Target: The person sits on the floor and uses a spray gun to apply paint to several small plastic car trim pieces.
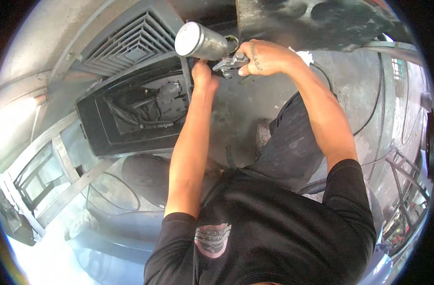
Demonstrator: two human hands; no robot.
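Observation:
A metal tool with a silver cylindrical cup (196,39), apparently a spray gun, is held tilted at the top centre. My left hand (202,76) is closed round its lower part, under the cup, with the fingers largely hidden. My right hand (264,59) grips the tool's knobbed metal body (231,64) from the right, thumb below and fingers curled over it. A white cloth or paper (305,56) shows just behind my right wrist.
A grey slatted vent panel (129,40) and a black open housing (103,130) are at left, with a metal frame (62,159) below. A dark stained panel (312,23) is above right. Cables (378,109) run over the grey floor (350,76) beside a metal rack (404,175).

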